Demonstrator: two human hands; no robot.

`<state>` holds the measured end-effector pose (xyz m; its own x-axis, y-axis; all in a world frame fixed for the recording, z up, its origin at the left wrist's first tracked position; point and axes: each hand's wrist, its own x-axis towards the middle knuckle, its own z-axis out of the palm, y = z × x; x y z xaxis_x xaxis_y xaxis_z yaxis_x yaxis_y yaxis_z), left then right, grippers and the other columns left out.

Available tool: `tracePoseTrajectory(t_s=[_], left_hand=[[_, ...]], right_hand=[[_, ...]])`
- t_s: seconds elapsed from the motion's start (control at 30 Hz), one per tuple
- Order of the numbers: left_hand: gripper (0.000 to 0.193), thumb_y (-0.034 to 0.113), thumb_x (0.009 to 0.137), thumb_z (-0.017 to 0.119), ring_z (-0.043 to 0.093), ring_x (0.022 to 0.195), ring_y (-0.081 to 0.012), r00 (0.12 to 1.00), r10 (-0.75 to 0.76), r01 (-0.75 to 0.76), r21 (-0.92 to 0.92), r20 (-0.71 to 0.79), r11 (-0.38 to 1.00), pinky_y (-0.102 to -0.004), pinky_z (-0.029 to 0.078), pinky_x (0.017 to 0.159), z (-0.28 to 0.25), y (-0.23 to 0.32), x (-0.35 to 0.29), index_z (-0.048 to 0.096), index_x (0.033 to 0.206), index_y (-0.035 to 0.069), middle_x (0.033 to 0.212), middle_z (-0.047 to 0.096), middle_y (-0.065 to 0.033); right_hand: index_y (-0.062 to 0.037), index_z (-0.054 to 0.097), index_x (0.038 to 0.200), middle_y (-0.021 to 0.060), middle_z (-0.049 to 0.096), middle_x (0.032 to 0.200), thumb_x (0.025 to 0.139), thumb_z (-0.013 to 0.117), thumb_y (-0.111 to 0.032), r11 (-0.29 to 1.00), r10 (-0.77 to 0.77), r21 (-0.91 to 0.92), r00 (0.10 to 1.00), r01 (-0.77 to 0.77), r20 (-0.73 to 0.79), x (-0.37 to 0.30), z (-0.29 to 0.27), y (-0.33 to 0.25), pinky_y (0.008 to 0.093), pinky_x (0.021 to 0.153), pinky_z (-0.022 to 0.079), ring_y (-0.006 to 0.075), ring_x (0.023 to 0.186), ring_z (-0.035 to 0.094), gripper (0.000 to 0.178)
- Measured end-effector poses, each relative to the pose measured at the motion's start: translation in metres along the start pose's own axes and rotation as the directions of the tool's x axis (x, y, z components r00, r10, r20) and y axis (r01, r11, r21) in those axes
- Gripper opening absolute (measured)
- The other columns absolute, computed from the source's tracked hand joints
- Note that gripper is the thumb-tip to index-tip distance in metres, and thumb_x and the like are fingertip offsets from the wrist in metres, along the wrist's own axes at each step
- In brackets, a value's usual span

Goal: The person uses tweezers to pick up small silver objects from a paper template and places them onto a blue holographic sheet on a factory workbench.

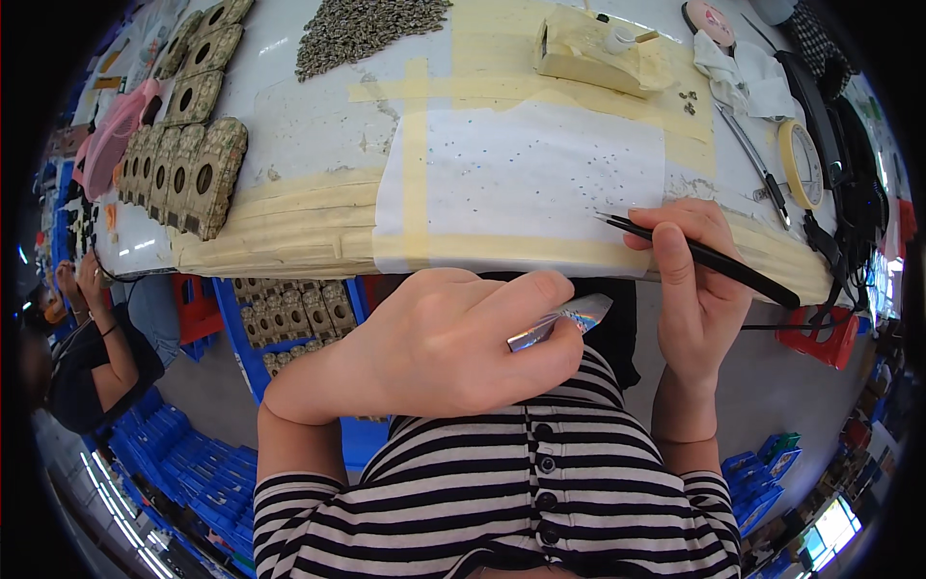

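My left hand (pixel 434 343) is closed, pinching a shiny silver packet (pixel 585 312) with a rainbow sheen between thumb and fingers, just off the table's front edge. Black tweezers (pixel 743 272) rest in the grip of my right hand (pixel 699 289), their fine tips pointing left over a white paper sheet (pixel 444 220). Whether the tips pinch anything is too small to tell. Scattered across the sheet are many tiny bluish and dark specks, densest on its right half. Yellowish tape strips hold the sheet down on the table.
Camouflage-patterned pieces with round holes (pixel 204 179) stand in rows at the left, beside a pink fan (pixel 116 145). A heap of small metallic parts (pixel 362 34) lies at the back. A taped box (pixel 593 58), a tape roll (pixel 801 164) and a pen-like tool (pixel 757 159) are farther right. Another person (pixel 106 352) sits left.
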<state>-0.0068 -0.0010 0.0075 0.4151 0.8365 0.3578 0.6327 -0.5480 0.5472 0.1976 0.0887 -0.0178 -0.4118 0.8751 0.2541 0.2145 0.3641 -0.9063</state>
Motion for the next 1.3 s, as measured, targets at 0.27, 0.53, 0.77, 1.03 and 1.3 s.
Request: tracePoseTrajectory(t_s=[0.27,0.53,0.77,1.03,1.3], left_hand=[[0.018,0.01,0.07,0.072,0.061,0.06,-0.0142,0.995,-0.1,0.1,-0.008,-0.025,0.995,-0.0247,0.048,0.048,0.004,-0.003,0.005,0.07,0.088,0.008,0.104,0.067,-0.0126],[0.023,0.009,0.068,0.072,0.062,0.062,-0.0155,0.995,-0.042,0.05,0.082,-0.094,0.995,-0.025,0.048,0.05,0.004,-0.007,-0.001,0.071,0.09,0.004,0.085,0.065,-0.0089],[0.025,0.003,0.065,0.078,0.066,0.069,-0.0197,0.977,-0.112,0.109,-0.024,-0.179,0.994,-0.0267,0.052,0.056,0.001,-0.008,-0.002,0.071,0.09,0.005,0.085,0.067,-0.0092],[0.013,-0.005,0.078,0.072,0.064,0.076,-0.0115,0.766,-0.628,0.415,-0.644,-0.133,0.642,-0.023,0.05,0.067,0.004,-0.002,0.002,0.068,0.09,-0.003,0.085,0.069,-0.0065],[0.014,0.006,0.089,0.067,0.061,0.081,-0.0066,0.646,-0.755,0.483,-0.824,0.109,0.295,-0.0216,0.05,0.073,-0.005,-0.007,0.005,0.067,0.098,-0.005,0.088,0.069,-0.0044]], right_hand=[[0.0033,0.069,0.094,0.0092,0.066,0.086,0.091,0.063,-0.007,0.995,0.035,0.095,0.998,-0.031,-0.043,-0.001,-0.006,-0.002,0.0264,0.071,0.048,0.0172,0.082,0.058,0.012],[-0.0006,0.073,0.091,0.006,0.069,0.078,0.083,0.072,-0.026,0.948,-0.318,0.026,0.934,0.318,0.163,0.001,-0.014,-0.005,0.0329,0.071,0.049,0.0233,0.074,0.061,0.027],[-0.005,0.075,0.091,0.0045,0.069,0.078,0.082,0.071,-0.036,0.936,-0.351,0.024,0.921,0.352,0.17,0.0,-0.015,-0.008,0.0339,0.073,0.051,0.0232,0.076,0.063,0.033],[-0.0078,0.075,0.095,0.0029,0.068,0.079,0.083,0.069,-0.038,0.92,-0.387,0.013,0.904,0.392,0.179,-0.002,-0.017,-0.014,0.0376,0.076,0.05,0.0217,0.079,0.062,0.033],[-0.0099,0.076,0.096,0.0027,0.065,0.081,0.075,0.075,-0.031,0.893,-0.42,-0.067,0.877,0.445,0.234,0.005,-0.004,-0.021,0.0378,0.076,0.05,0.0216,0.08,0.059,0.03]])
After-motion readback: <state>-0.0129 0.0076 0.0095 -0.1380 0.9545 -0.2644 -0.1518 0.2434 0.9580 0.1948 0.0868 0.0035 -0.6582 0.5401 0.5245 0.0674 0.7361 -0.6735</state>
